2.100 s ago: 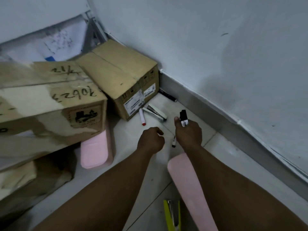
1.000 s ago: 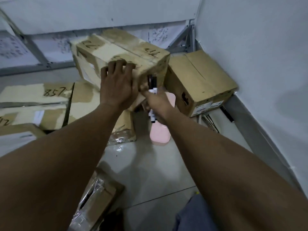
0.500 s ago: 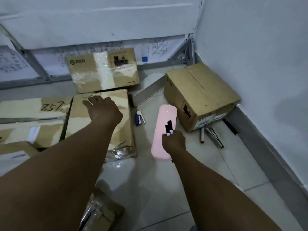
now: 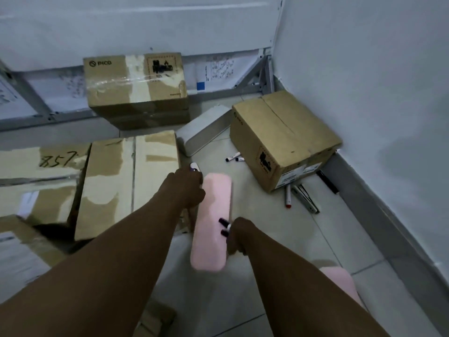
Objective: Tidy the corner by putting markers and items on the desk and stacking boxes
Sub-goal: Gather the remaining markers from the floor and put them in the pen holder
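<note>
The left hand (image 4: 184,190) has left the flat box (image 4: 128,181) and moved down to the small stapler (image 4: 195,167) by the pink case (image 4: 213,215). The right hand (image 4: 237,235), with its markers (image 4: 224,227), has pulled back toward the person.

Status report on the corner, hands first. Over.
Right hand grips two black markers. Left hand at the pink case and a small stapler, grip unclear. Loose markers on the floor beside the corner box.
</note>
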